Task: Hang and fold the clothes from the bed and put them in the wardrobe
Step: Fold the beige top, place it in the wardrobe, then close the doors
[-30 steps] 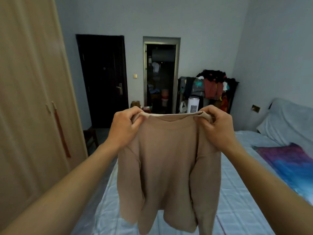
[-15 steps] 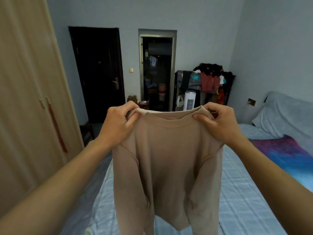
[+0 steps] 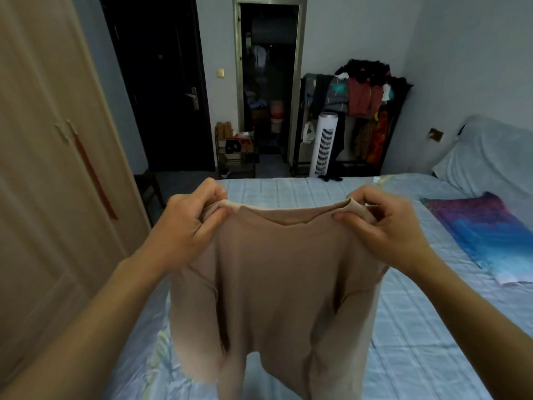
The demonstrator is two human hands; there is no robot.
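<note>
Both hands are raised in front of the person, each pinching 1 shoulder of the garment. The left hand (image 3: 187,223) bunches cloth by the collar's left end betw. thumb and curled fingers. The right hand (image 3: 386,226) does the same at the other end, thumb in front, fingers tucked behind.

Between them hangs a beige long-sleeve top (image 3: 277,284), held in the air over the bed (image 3: 403,327). The collar sags in a shallow curve and the 2 sleeves dangle at the sides. The hem runs out of frame, so I can't tell if it touches the sheet.

Progress, as I judge it: early for this piece. It's picked up & spread out, but not folded, and there's no hanger in sight. The wardrobe (image 3: 43,168) at left has its doors closed. Left to do: fold or hang it, open the wardrobe, put it in.

The top looks thin, soft and matte, prob. a stretchy knit w/ a narrow collar band, and it falls in loose vertical folds. The bed sheet is pale blue w/ a faint check, fairly smooth. A flat purple-blue cloth (image 3: 484,232) w/ a mottled print lies toward the headboard; whether it's laundry I can't tell. The wardrobe is pale wood-grain w/ flat panels, and a red tassel (image 3: 95,180) hangs by the handles.
</note>
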